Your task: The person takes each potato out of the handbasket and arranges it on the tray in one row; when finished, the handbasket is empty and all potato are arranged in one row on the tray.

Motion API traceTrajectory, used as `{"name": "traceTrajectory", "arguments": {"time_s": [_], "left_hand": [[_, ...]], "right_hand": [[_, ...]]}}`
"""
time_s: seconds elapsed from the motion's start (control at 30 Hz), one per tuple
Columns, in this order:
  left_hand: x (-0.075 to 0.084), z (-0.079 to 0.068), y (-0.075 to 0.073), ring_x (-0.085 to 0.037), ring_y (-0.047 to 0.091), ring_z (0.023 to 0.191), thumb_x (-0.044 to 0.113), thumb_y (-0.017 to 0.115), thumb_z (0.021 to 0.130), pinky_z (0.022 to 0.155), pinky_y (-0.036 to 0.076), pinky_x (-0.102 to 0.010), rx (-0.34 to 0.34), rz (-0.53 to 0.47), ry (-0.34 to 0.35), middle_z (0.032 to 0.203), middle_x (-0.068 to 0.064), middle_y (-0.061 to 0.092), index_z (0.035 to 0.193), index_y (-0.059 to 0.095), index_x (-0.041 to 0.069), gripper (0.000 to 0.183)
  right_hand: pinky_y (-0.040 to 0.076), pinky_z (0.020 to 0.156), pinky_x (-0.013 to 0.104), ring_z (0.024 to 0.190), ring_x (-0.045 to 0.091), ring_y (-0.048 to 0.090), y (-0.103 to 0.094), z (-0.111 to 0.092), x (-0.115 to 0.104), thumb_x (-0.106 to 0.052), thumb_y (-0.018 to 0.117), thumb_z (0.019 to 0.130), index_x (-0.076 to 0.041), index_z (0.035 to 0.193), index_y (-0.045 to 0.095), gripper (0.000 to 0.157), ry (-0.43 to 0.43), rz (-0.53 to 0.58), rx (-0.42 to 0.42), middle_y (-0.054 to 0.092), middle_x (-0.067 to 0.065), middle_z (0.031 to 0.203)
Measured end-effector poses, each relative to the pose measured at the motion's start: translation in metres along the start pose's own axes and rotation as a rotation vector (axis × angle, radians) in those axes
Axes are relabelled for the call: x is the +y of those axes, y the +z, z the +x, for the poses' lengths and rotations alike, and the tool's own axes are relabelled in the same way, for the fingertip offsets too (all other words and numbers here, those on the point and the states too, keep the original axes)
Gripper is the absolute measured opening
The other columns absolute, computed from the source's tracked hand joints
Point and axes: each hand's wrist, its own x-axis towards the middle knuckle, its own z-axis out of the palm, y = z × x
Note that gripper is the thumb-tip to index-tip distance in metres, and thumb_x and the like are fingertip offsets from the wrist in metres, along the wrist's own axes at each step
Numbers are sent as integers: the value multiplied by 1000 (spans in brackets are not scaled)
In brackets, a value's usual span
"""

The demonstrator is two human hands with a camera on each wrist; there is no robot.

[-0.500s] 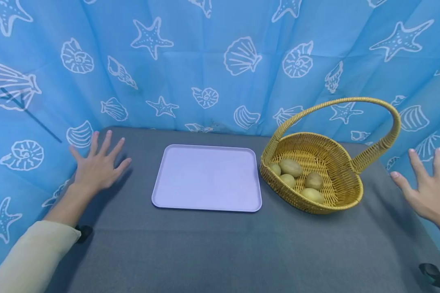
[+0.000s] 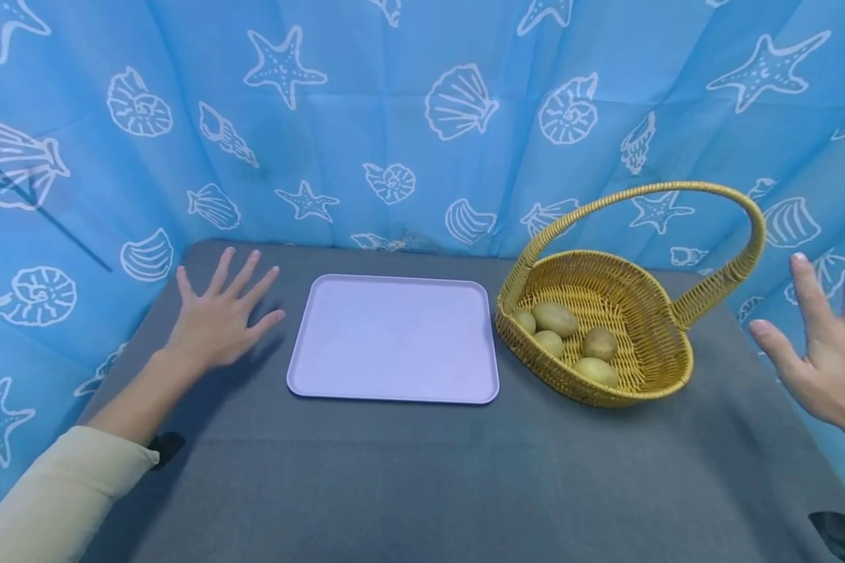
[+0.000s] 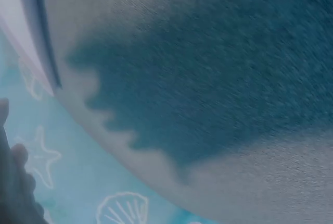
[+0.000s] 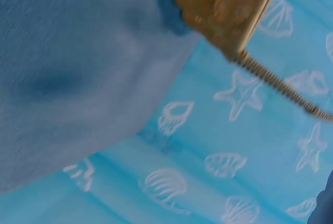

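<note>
My left hand [image 2: 214, 324], fingers straight and spread, is over the left part of the table, left of a pale lilac rectangular tray [image 2: 394, 340]. Its shadow falls on the cloth in the left wrist view, where only some fingertips [image 3: 20, 153] show. Right of the tray stands a yellow woven basket [image 2: 658, 360] with a tall arched handle. Several oval, greenish-brown things [image 2: 555, 319] lie in its left and front part. At the right edge my right hand [image 2: 834, 360] also has its fingers spread, apart from the basket and holding nothing.
Grey cloth [image 2: 408, 485] covers the table. A blue curtain [image 2: 394, 117] printed with white shells and starfish hangs behind it and along both sides. The basket's handle rises high at the back right.
My left hand has moved right, nearer the tray. The right hand has risen slightly in view, fingers still spread. The tray and basket have shifted only slightly with the head view.
</note>
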Motion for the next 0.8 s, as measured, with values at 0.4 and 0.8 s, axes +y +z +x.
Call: {"name": "traceTrajectory", "arguments": {"time_s": [0.4,0.8], "left_hand": [[26,5,9,-45,2,150,61,52,96,101,-5,-83,-244,-130,140,165,-15,15,158,28,16,81],[20,4,14,-44,11,149,63,50,96,105,2,-81,-311,-165,172,163,-13,25,157,32,16,80]], "right_hand": [[-11,117,60,151,33,-14,28,11,-38,-64,33,100,-24,162,7,78,-283,-142,-105,-12,18,165],[33,91,79,132,64,29,50,32,-52,-32,60,100,-16,161,12,79,-304,346,-565,6,27,163]]}}
